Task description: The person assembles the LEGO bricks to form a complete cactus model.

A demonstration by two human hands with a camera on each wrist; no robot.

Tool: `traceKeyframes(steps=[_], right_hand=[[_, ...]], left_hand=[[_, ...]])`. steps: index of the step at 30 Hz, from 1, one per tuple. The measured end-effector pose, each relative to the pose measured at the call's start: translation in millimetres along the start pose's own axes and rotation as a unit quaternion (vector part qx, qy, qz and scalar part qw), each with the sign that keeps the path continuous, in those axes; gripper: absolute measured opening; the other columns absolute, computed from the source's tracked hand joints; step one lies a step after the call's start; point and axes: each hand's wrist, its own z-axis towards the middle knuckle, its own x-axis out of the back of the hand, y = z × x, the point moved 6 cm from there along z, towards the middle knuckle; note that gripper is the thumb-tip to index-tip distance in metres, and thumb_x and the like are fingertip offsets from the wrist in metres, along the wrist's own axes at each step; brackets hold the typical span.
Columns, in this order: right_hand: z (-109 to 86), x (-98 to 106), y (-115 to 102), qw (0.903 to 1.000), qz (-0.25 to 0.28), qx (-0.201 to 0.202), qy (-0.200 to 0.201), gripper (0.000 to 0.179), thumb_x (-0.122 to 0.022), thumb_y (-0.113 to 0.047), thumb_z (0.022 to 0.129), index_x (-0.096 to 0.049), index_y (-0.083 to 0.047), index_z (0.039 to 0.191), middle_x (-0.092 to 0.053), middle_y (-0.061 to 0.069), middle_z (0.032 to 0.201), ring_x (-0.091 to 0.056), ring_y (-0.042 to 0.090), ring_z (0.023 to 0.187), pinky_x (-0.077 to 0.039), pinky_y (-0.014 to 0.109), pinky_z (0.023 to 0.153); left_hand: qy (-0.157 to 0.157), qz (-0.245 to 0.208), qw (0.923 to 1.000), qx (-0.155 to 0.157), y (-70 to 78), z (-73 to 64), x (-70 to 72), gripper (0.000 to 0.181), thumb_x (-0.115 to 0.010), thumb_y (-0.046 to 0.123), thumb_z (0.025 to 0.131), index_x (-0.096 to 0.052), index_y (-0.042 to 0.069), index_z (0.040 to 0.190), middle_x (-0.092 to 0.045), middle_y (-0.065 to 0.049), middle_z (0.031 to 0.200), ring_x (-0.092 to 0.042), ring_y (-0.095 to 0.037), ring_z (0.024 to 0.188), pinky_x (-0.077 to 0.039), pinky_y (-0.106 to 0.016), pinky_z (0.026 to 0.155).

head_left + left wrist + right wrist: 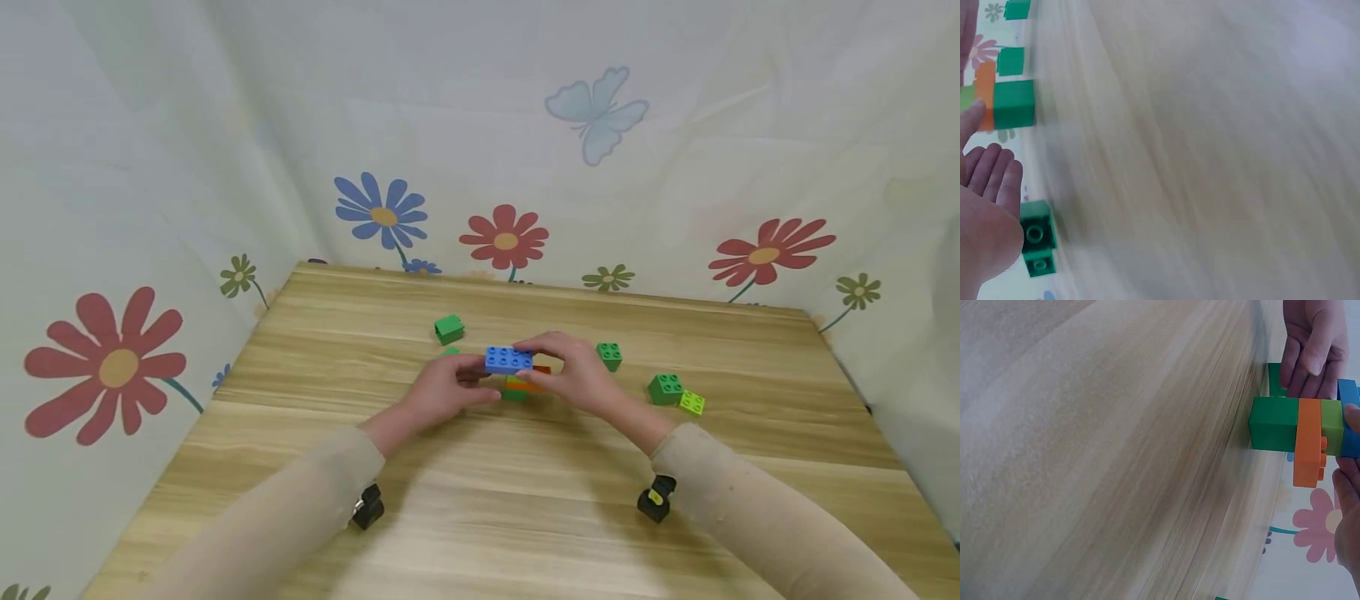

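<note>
At the middle of the table stands a stack of toy building bricks. In the right wrist view it has a green brick (1272, 424) at the bottom, an orange brick (1307, 450) jutting out to one side, a light green brick (1332, 428), and a blue brick (508, 360) on top. My right hand (581, 372) pinches the right end of the blue brick between thumb and fingers. Beside the blue brick's left end is my left hand (442, 390), its fingers extended and its thumb apart from them, with nothing in its grasp.
A green brick (449, 329) lies on its side at the back left, and another green piece (449, 352) shows partly behind the left hand. To the right stand green bricks (609, 356) (665, 389) and a small lime brick (692, 403). A flowered curtain (450, 125) surrounds the wooden table (495, 517).
</note>
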Motion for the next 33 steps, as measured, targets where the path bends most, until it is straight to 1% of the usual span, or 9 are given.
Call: traceKeyframes(steps=[7,11,16,19,22,25,27,30,33], right_hand=[[0.0,-0.6,1.4,1.0000,-0.001,-0.007,-0.001,0.041,-0.087,-0.016,0.092,-0.077,-0.010,0.131,-0.075,0.009,0.127,-0.072,0.028,0.115,-0.059,0.054,0.103],[0.2,-0.8,2.0,1.0000,-0.005,-0.008,-0.001,0.041,-0.087,-0.017,0.092,-0.077,-0.010,0.131,-0.075,0.009,0.127,-0.073,0.027,0.115,-0.059,0.052,0.103],[0.3,-1.0,1.5,1.0000,-0.008,-0.004,0.000,0.041,-0.087,-0.016,0.092,-0.077,-0.009,0.131,-0.075,0.009,0.128,-0.073,0.027,0.114,-0.059,0.052,0.103],[0.2,-1.0,1.6,1.0000,-0.008,-0.005,0.000,0.041,-0.087,-0.016,0.092,-0.076,-0.009,0.131,-0.075,0.009,0.128,-0.073,0.027,0.115,-0.059,0.052,0.103],[0.0,-0.9,2.5,0.9999,-0.008,-0.006,0.001,0.041,-0.087,-0.016,0.092,-0.076,-0.009,0.131,-0.075,0.009,0.128,-0.073,0.027,0.115,-0.059,0.052,0.103],[0.2,-1.1,3.4,1.0000,-0.007,-0.004,0.003,0.041,-0.087,-0.017,0.092,-0.076,-0.009,0.131,-0.075,0.009,0.128,-0.073,0.027,0.114,-0.060,0.051,0.102],[0.3,-1.3,4.0,1.0000,-0.008,-0.003,0.003,0.042,-0.087,-0.017,0.092,-0.076,-0.009,0.131,-0.075,0.008,0.128,-0.073,0.027,0.115,-0.060,0.051,0.102],[0.6,-1.7,4.5,1.0000,-0.008,-0.001,0.002,0.042,-0.087,-0.017,0.092,-0.076,-0.009,0.131,-0.075,0.008,0.128,-0.073,0.026,0.115,-0.060,0.050,0.103],[0.6,-1.9,4.5,1.0000,-0.006,-0.003,0.002,0.042,-0.087,-0.017,0.092,-0.076,-0.010,0.131,-0.075,0.008,0.128,-0.073,0.026,0.115,-0.059,0.050,0.103]], left_hand=[[-0.004,0.012,0.9999,0.003,1.9,-13.1,22.4,0.053,-0.086,0.021,0.093,-0.069,0.006,0.141,-0.070,-0.007,0.142,-0.066,-0.026,0.132,-0.055,-0.040,0.111],[-0.002,0.023,0.9997,0.001,2.4,-18.1,39.2,0.055,-0.087,0.020,0.093,-0.067,0.004,0.143,-0.070,-0.008,0.142,-0.066,-0.027,0.132,-0.055,-0.041,0.110],[0.015,0.065,0.9977,-0.013,6.0,-20.3,61.3,0.056,-0.088,0.020,0.092,-0.068,0.005,0.142,-0.071,-0.008,0.140,-0.068,-0.027,0.130,-0.056,-0.042,0.109],[0.020,0.089,0.9957,-0.017,10.6,-20.6,70.2,0.056,-0.088,0.023,0.091,-0.069,0.005,0.141,-0.071,-0.008,0.140,-0.067,-0.029,0.131,-0.054,-0.043,0.111],[0.023,0.106,0.9941,-0.009,13.0,-17.9,74.9,0.061,-0.090,0.026,0.089,-0.068,0.005,0.142,-0.069,-0.009,0.142,-0.065,-0.030,0.133,-0.053,-0.045,0.114],[0.027,0.127,0.9916,0.003,11.8,-13.5,75.5,0.068,-0.092,0.027,0.088,-0.065,0.004,0.145,-0.067,-0.010,0.146,-0.062,-0.031,0.136,-0.051,-0.047,0.116],[0.029,0.143,0.9892,0.016,10.4,-10.8,74.1,0.071,-0.093,0.027,0.087,-0.063,0.004,0.147,-0.066,-0.011,0.147,-0.061,-0.032,0.137,-0.050,-0.048,0.116],[0.030,0.176,0.9835,0.030,7.6,-6.9,70.0,0.074,-0.093,0.029,0.087,-0.061,0.004,0.149,-0.064,-0.013,0.149,-0.060,-0.034,0.137,-0.051,-0.050,0.115],[0.033,0.201,0.9784,0.038,5.1,-3.6,65.8,0.075,-0.092,0.030,0.087,-0.061,0.003,0.149,-0.065,-0.014,0.148,-0.061,-0.035,0.136,-0.052,-0.051,0.113]])
